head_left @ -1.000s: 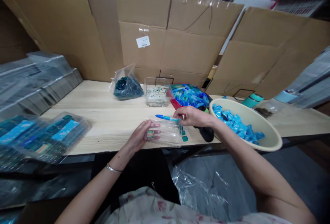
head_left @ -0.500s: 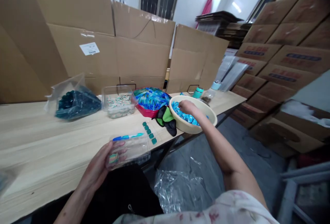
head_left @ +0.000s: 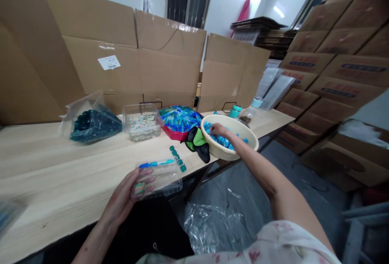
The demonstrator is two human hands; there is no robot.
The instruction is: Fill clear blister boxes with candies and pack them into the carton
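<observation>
My left hand [head_left: 126, 197] holds a clear plastic box [head_left: 161, 177] at the table's near edge, fingers curled under and around it. A blue pen-like stick [head_left: 156, 163] lies along the box's far side, and a small striped piece [head_left: 139, 187] shows through the box. A short row of teal tiles [head_left: 178, 158] lies beside it. My right hand [head_left: 218, 130] reaches into a cream bowl [head_left: 226, 152] of light blue pieces [head_left: 223, 140], fingers bent down among them; whether it has hold of one is hidden.
A bag of dark teal tiles [head_left: 94, 124], a clear tub of pale pieces [head_left: 142, 124], a red tray of blue pieces [head_left: 180, 120] and a black-green cloth [head_left: 197, 142] sit on the wooden table [head_left: 60, 166]. Cardboard boxes [head_left: 170, 65] line the back and right. Plastic sheeting [head_left: 212, 225] lies on the floor.
The view swung right. My right hand left the clear box and went into the cream bowl, then dug a little further. My left hand keeps hold of the box.
</observation>
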